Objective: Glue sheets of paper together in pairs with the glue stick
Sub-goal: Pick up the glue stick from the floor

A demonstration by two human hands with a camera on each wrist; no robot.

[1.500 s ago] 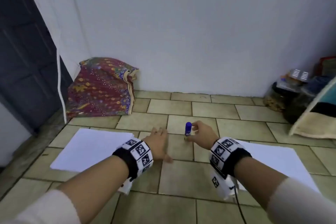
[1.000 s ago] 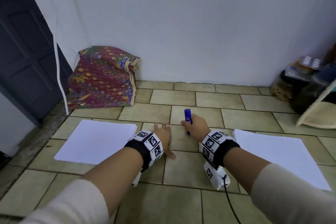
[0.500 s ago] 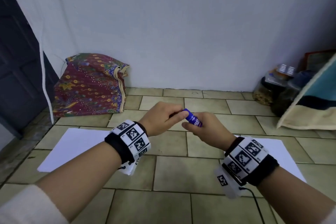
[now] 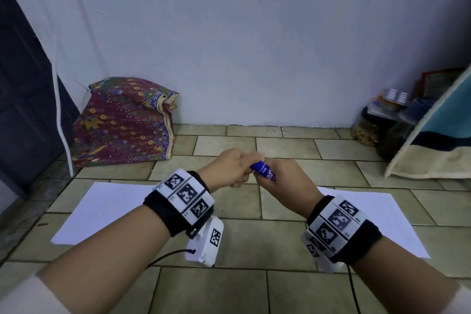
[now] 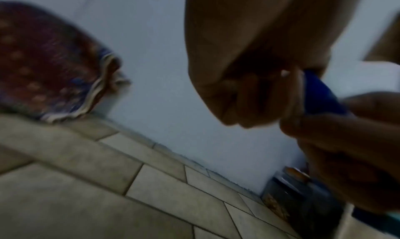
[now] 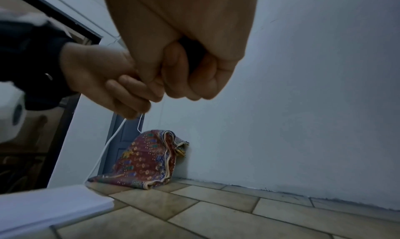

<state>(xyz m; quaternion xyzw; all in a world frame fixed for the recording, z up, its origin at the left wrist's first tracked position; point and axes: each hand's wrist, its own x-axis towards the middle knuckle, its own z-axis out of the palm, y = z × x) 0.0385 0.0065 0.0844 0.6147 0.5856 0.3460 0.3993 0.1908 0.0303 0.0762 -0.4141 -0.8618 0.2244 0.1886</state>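
While the right hand (image 4: 285, 183) grips the blue glue stick (image 4: 262, 170) at frame centre, the left hand (image 4: 229, 171) has its curled fingers (image 5: 249, 95) pinching the stick's top end.

The right hand (image 6: 186, 57) is seen fisted, touched by the left hand (image 6: 101, 78); cloth (image 6: 147, 162) is leaned against the wall (image 6: 303, 105).

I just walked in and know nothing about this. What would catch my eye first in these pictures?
Most striking are the left hand and right hand raised together mid-frame, both gripping a small blue glue stick above the tiled floor. White paper lies on the floor at either side, a left stack and a right stack. A colourful patterned cloth bundle leans against the wall at the back left.
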